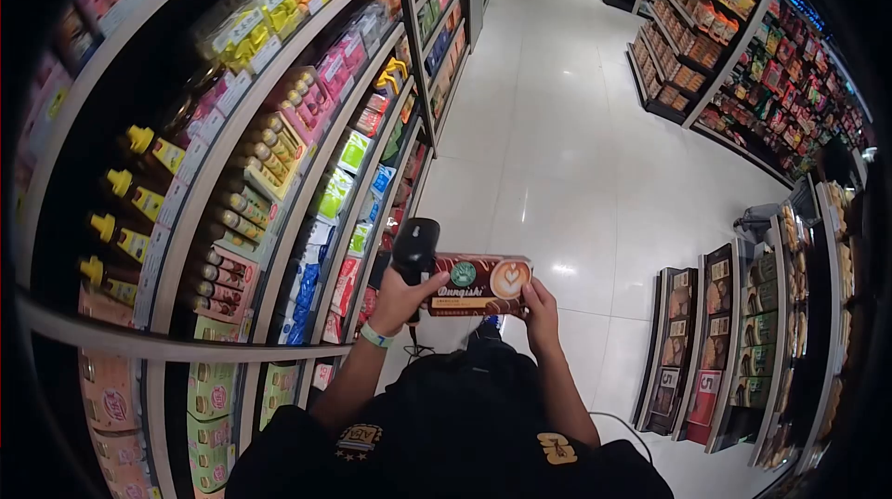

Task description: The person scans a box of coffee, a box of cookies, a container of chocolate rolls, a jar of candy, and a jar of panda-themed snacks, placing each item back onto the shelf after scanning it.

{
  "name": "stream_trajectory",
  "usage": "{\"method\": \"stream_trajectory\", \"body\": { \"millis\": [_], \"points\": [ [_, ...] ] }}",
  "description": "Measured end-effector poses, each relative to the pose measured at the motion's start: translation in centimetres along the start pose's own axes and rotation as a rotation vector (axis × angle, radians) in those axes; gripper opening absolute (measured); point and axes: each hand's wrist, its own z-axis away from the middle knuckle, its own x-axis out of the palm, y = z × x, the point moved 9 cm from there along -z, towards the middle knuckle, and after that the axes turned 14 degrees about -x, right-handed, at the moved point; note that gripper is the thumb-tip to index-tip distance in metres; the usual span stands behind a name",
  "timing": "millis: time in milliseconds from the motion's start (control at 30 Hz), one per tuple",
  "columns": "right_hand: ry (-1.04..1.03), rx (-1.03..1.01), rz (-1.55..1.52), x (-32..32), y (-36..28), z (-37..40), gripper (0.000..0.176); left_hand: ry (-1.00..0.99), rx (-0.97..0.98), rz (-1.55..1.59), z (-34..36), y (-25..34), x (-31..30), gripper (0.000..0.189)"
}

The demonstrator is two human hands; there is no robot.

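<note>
A brown box (476,287) with a green round logo and a picture of a coffee cup is held level in front of my body. My left hand (400,302) is wrapped round a black handheld scanner (415,246), and its thumb touches the left end of the box. The scanner's head points up and away from me. At the box's right end, the fingers of my right hand (539,315) grip its edge. A light band circles my left wrist.
Tall shelves (223,347) of packaged snacks and yellow-capped bottles (141,197) run along the left. Low display racks (688,350) stand at the right, with more stocked shelves (683,44) behind. A pale tiled floor (520,146) runs between them. A thin cable hangs near my right elbow.
</note>
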Motion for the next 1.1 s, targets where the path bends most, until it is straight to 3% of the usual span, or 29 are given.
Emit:
{"method": "stream_trajectory", "body": {
  "millis": [100, 233, 333, 500, 700, 933, 1100],
  "points": [
    [-0.103, -0.003, -0.044, 1.5, -2.6, -9.5, 0.044, 0.063, -0.015, 0.067, -5.2, 5.4, -0.3, 0.026],
    [-0.297, -0.008, -0.009, 4.3, -4.9, -19.6, 0.045, 0.077, -0.007, 0.313, -11.7, 8.3, -1.9, 0.025],
    [-0.320, 0.000, -0.098, 5.3, -5.1, -26.2, 0.048, 0.136, -0.029, 0.366, -17.6, 9.5, -2.9, 0.021],
    [-0.280, 0.029, -0.060, 4.9, -3.7, -37.1, 0.047, 0.123, -0.035, 0.395, -29.5, 12.4, -3.1, 0.017],
    [-0.160, -0.020, 0.008, 5.7, -7.4, -51.6, 0.048, -0.019, -0.034, 0.338, -45.7, 19.5, -2.0, 0.024],
    [-0.030, -0.102, -0.067, 5.1, -10.0, -65.3, 0.047, -0.146, -0.054, 0.211, -59.6, 29.0, -0.1, 0.023],
    [0.015, -0.071, -0.140, 4.3, -7.4, -73.9, 0.046, -0.131, -0.042, 0.199, -68.1, 32.8, 0.8, 0.026]
  ]
}}
